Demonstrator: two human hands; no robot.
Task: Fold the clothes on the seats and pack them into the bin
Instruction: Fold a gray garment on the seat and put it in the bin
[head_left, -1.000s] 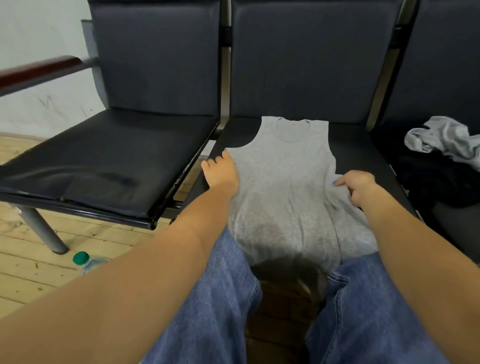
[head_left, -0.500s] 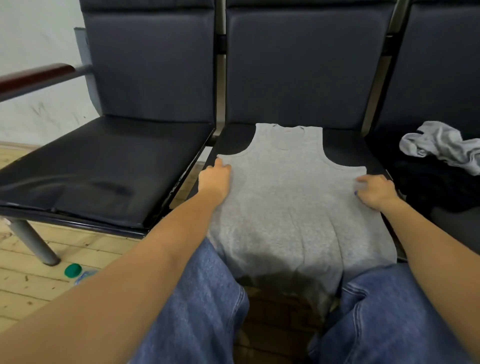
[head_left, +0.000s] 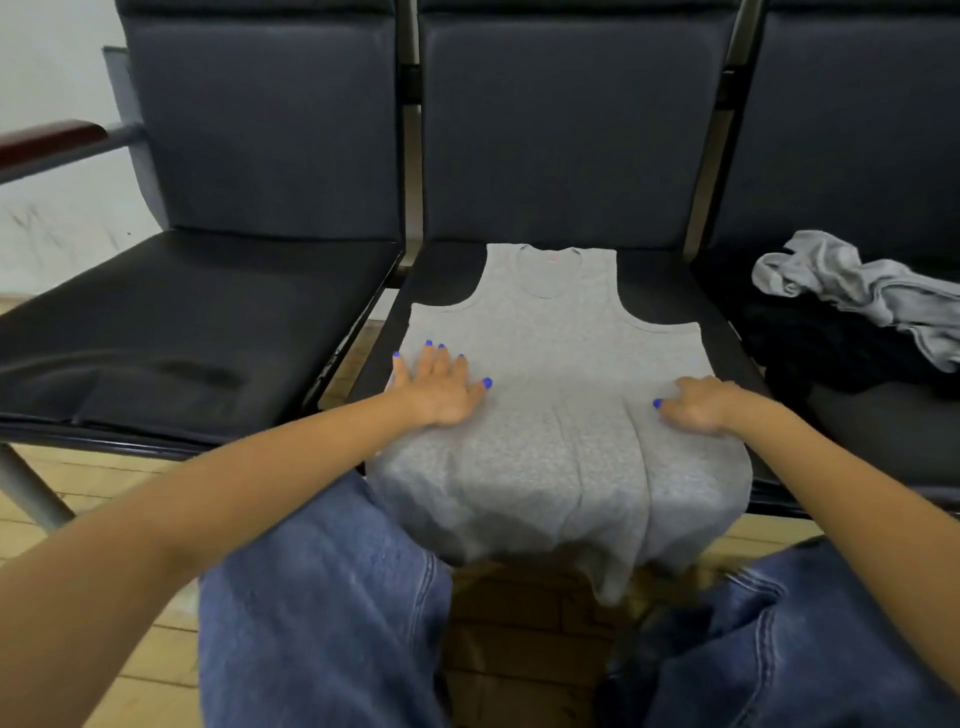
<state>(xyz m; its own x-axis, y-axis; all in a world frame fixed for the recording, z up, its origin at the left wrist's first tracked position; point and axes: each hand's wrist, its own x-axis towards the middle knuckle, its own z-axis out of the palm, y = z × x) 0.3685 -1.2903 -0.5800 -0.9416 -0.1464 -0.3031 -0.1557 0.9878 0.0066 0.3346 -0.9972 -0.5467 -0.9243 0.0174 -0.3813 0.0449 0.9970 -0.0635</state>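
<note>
Tank top: grey tank top spread flat, neck toward the seat back, on the middle seat at centre frame; hem hanging over the seat's front edge toward lower centre.
Top relative to hands: lies under both hands, one on each side of its midsection, with bare fabric between them.
Left hand: left hand at centre left, palm down on the top's left side near its edge; fingers straight and fanned wide, thumb out toward the middle, pressing flat and gripping nothing.
Right hand: right hand at centre right, resting on the top's right side; fingers curled under, knuckles up, thumb pointing inward; cannot tell whether fabric is pinched beneath.
Creases: two soft lengthwise folds running from between the hands down to the hem.
Other clothes: crumpled grey garment on top of dark clothing on the right seat, at the right edge, well apart from both hands.
Left seat: black cushion at the left of the frame.
Foreground: legs in blue jeans along the bottom, wooden floor beneath.
</note>
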